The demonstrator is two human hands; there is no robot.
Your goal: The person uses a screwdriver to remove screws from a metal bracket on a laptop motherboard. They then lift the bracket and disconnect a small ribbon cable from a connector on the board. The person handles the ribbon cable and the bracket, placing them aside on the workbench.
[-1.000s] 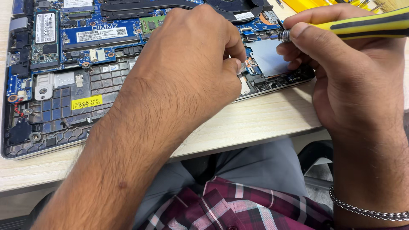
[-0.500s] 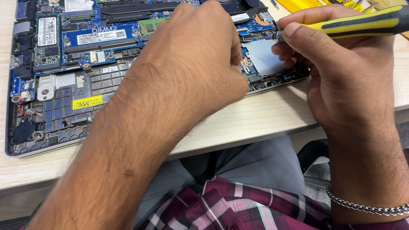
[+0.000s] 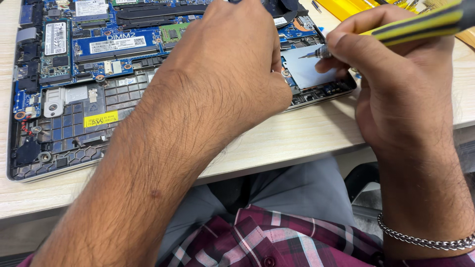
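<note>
An opened laptop base [image 3: 64,143] lies on the wooden table, its blue circuit board [image 3: 114,44] and black frame exposed. My left hand [image 3: 227,64] rests on the laptop's middle, fingers curled down over the board; what the fingertips touch is hidden. My right hand [image 3: 396,84] grips a yellow-and-black screwdriver [image 3: 420,24]. Its metal tip [image 3: 309,54] points left at a pale grey pad [image 3: 309,71] in the laptop's right corner.
The light wooden table [image 3: 307,138] ends at a front edge just below the laptop. Yellow tool parts [image 3: 356,7] lie at the back right. My grey trousers and plaid shirt [image 3: 287,232] show below the edge. A chain bracelet [image 3: 425,240] circles my right wrist.
The view has shifted slightly, so the laptop sits lower and more to the right. The screwdriver tip has moved a little along the grey pad; my left hand stays put.
</note>
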